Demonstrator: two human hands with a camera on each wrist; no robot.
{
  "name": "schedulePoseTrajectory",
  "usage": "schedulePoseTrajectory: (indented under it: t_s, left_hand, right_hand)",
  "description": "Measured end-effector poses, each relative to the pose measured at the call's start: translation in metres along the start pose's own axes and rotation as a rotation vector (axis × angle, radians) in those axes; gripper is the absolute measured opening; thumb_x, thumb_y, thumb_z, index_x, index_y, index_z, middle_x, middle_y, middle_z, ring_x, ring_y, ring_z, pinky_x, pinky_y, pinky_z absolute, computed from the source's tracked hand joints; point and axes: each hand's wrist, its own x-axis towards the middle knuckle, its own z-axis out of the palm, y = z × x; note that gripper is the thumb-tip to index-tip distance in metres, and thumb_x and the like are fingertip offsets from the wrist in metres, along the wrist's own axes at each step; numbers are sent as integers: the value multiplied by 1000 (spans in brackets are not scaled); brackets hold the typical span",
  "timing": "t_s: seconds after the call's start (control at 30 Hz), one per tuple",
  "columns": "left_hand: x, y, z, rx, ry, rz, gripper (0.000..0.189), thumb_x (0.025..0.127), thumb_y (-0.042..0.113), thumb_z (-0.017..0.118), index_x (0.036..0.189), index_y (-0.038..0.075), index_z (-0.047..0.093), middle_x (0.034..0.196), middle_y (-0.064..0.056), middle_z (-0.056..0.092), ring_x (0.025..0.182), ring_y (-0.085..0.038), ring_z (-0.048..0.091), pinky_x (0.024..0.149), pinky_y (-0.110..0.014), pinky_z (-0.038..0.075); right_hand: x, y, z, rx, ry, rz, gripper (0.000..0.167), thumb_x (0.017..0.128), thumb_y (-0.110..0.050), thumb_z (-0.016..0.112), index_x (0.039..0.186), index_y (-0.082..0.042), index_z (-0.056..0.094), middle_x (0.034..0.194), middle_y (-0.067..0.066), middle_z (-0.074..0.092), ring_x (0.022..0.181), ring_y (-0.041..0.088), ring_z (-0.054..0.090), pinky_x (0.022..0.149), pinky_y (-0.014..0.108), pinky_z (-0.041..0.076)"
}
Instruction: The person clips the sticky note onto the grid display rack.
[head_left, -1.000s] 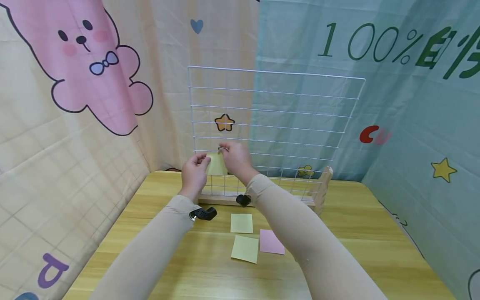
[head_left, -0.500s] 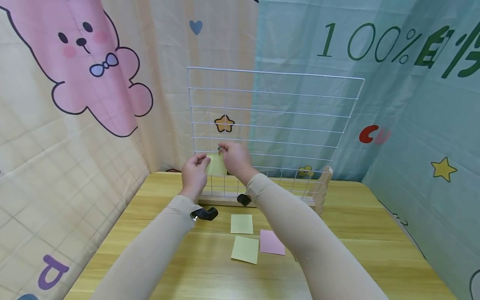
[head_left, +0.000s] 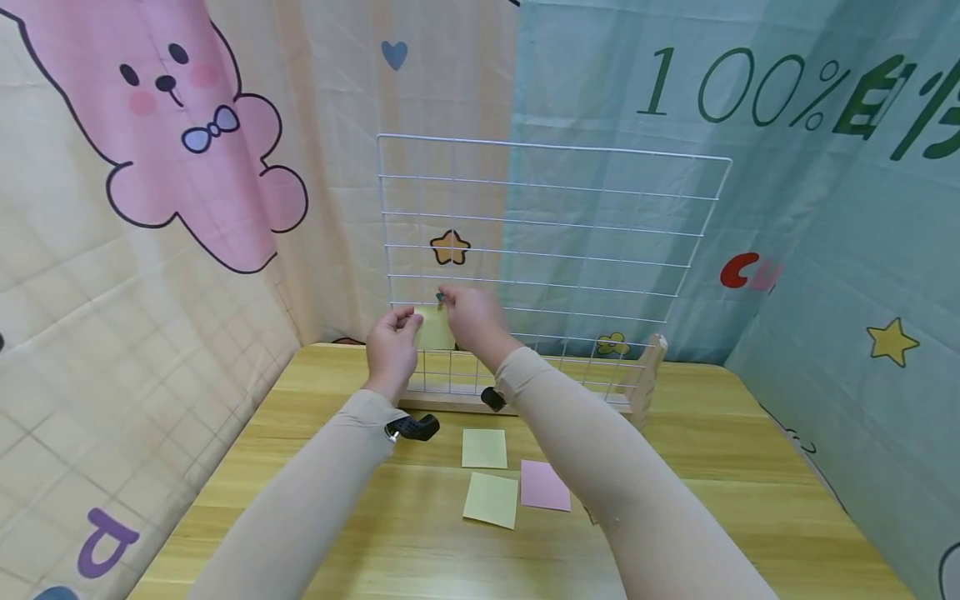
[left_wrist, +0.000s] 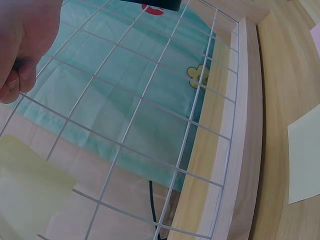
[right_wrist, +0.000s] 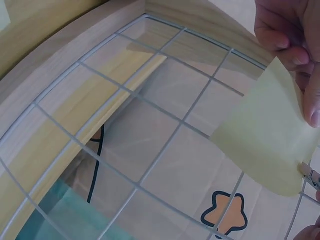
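A yellow sticky note (head_left: 433, 329) is held up against the white wire grid (head_left: 592, 223), near its lower left. My left hand (head_left: 392, 354) pinches the note's left edge between thumb and fingers. At the note's top right, my right hand (head_left: 476, 317) pinches a small clothespin (head_left: 440, 297), green with a wooden tip. In the right wrist view, the tip of the clothespin (right_wrist: 306, 171) sits on the note's edge by a grid wire, and the note (right_wrist: 267, 130) bows slightly. The left wrist view shows my right hand's curled fingers (left_wrist: 20, 85) beside the grid; the clothespin is hidden there.
The grid stands in a wooden base (head_left: 450, 402) with an upright side piece (head_left: 647, 379). Two yellow notes (head_left: 484, 448) and a pink note (head_left: 545, 485) lie on the wooden table (head_left: 720, 533) in front. Printed curtains (head_left: 832, 250) surround the table.
Both hands stay at the note. More of the green clothespin shows at the right fingertips than before. The notes on the table have not moved.
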Motion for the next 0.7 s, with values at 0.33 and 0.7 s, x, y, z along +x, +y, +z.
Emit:
schedulePoseTrajectory:
  t_s: [0.33,0.7]
  left_hand:
    - [-1,-2,1,18,7,-19,27,104,28,69,123,9,74,113,-8,69,103,-22,60,85,-32,46]
    - [2,-4,-1,52,-7,-10,30,105,31,68,124,9,74,115,-9,71,102,-23,62,83,-33,47]
  right_hand:
    - [-3,2,-1,-42,20,-47,38,113,-27,49,148,-21,62,131,5,75,56,14,48,49,23,39]
    - [-8,5,-3,-25,-12,-70,42,113,-21,46,154,-21,55,68,5,57,46,11,35,44,22,34]
